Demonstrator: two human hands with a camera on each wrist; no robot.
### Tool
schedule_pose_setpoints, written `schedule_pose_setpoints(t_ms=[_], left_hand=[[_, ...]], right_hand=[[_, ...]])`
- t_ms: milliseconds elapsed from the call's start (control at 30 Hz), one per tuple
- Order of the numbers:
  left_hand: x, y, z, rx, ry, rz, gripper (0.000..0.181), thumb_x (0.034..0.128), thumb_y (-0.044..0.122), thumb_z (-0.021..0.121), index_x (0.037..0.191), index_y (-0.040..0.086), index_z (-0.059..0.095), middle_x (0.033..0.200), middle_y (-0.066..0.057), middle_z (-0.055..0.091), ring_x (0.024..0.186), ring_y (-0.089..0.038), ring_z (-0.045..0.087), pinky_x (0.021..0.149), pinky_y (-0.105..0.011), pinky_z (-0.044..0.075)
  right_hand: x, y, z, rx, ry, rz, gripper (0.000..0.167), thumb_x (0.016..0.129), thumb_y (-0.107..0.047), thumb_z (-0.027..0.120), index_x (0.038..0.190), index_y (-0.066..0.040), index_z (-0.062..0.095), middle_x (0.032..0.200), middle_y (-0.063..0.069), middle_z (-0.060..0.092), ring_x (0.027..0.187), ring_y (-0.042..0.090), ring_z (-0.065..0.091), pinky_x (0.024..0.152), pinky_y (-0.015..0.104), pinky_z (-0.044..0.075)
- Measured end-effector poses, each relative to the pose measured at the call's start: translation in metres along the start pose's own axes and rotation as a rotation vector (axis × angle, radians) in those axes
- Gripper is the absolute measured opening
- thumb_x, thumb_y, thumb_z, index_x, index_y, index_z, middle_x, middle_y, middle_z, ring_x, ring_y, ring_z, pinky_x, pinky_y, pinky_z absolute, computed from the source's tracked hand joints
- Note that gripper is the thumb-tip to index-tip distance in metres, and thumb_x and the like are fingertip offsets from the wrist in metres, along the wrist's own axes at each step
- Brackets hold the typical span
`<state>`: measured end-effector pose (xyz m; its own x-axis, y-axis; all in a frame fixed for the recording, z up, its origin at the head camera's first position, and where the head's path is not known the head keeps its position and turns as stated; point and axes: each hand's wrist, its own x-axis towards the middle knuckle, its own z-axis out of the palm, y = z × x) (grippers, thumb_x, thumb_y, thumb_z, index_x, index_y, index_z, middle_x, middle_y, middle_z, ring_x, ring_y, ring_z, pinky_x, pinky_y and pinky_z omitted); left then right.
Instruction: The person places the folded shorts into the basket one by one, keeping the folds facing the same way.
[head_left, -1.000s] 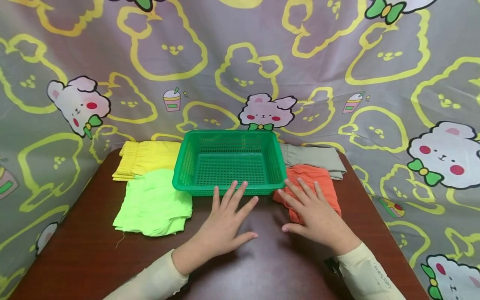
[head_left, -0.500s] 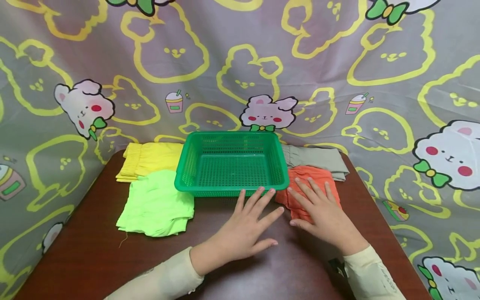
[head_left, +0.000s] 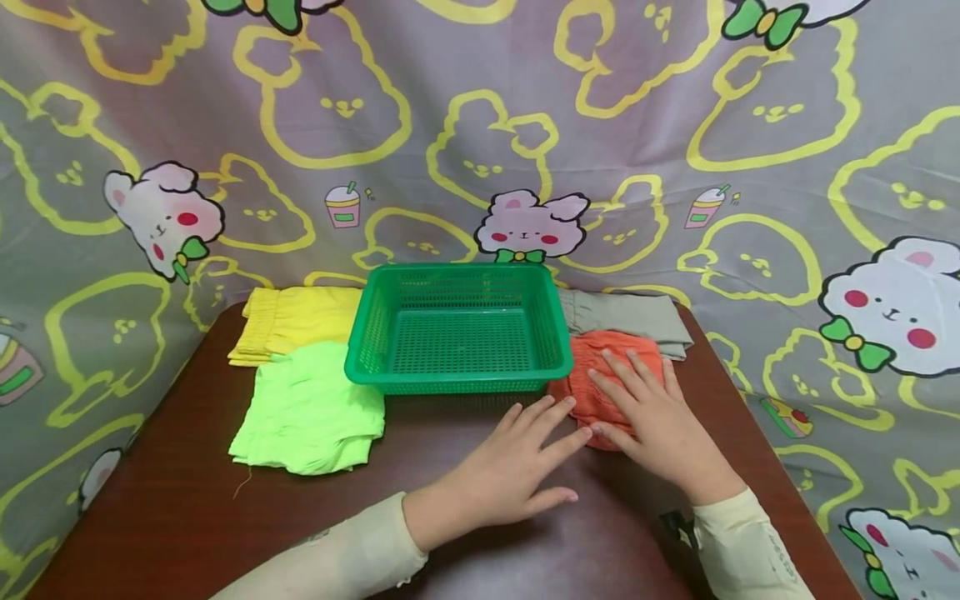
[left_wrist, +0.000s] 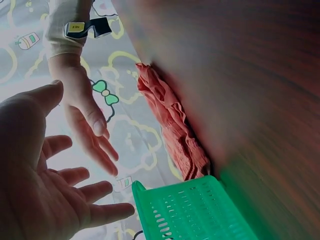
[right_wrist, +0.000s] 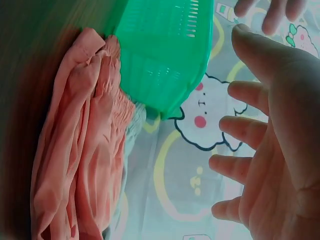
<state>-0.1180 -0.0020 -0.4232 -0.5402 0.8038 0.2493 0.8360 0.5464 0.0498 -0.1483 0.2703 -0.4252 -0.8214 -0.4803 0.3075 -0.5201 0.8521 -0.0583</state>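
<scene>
I've got left hand (head_left: pixel 498 475) and right hand (head_left: pixel 663 429) empty, fingers spread, near the orange cloth (right_wrist: pixel 90 145), so probably mid-reach, next move needs a low pinch

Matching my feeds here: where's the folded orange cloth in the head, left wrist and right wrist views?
Head: the orange cloth is right of centre, partly hidden behind the right hand.
Left wrist: orange cloth near the middle, slanting.
Right wrist: orange cloth fills much of the left side.
Shared landmark: the green basket, in all three.
</scene>
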Motion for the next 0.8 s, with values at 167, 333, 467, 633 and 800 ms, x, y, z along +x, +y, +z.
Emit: schedule_pose_setpoints(t_ms=[167,333,467,633,800], left_hand=[[0.012,0.004,0.004,0.011,-0.034,0.002,0.067,0.1006,0.063,0.049,0.156,0.026,0.043,0.167,-0.010,0.029,0.152,-0.035,0.029,0.112,-0.061,0.040],[0.025,0.006,0.008,0.025,-0.042,0.037,0.064,0.1012,0.064,0.047,0.153,0.025,0.049,0.164,-0.007,0.035,0.149,-0.031,0.035,0.113,-0.056,0.040],[0.037,0.007,0.013,0.026,0.010,0.082,0.058,0.1020,0.058,0.051,0.148,0.023,0.054,0.159,-0.005,0.044,0.144,-0.027,0.042,0.114,-0.048,0.041],[0.049,0.008,0.017,0.042,0.046,0.086,0.053,0.1021,0.056,0.053,0.145,0.024,0.056,0.153,-0.002,0.050,0.139,-0.023,0.047,0.113,-0.044,0.041],[0.061,0.009,0.023,0.084,0.022,0.069,0.053,0.1019,0.057,0.052,0.145,0.026,0.056,0.148,0.000,0.054,0.137,-0.021,0.047,0.112,-0.045,0.042]], right_hand=[[-0.002,0.006,-0.002,0.013,0.003,0.023,0.078,0.091,-0.050,0.073,0.157,-0.019,0.043,0.167,0.012,0.029,0.151,0.048,0.026,0.121,0.069,0.000],[-0.003,0.010,-0.003,0.022,0.013,0.035,0.070,0.096,-0.047,0.068,0.156,-0.018,0.045,0.166,0.013,0.032,0.149,0.048,0.029,0.122,0.067,0.003],[-0.005,0.015,-0.004,0.009,0.030,0.037,0.065,0.099,-0.045,0.064,0.155,-0.017,0.046,0.164,0.015,0.035,0.148,0.047,0.031,0.122,0.066,0.004],[-0.007,0.020,-0.004,0.009,0.055,0.046,0.062,0.100,-0.042,0.064,0.153,-0.014,0.048,0.161,0.017,0.038,0.148,0.046,0.031,0.124,0.063,0.003],[-0.009,0.024,-0.005,0.008,0.075,0.060,0.060,0.100,-0.039,0.065,0.151,-0.011,0.050,0.159,0.019,0.041,0.146,0.046,0.033,0.123,0.064,0.007]])
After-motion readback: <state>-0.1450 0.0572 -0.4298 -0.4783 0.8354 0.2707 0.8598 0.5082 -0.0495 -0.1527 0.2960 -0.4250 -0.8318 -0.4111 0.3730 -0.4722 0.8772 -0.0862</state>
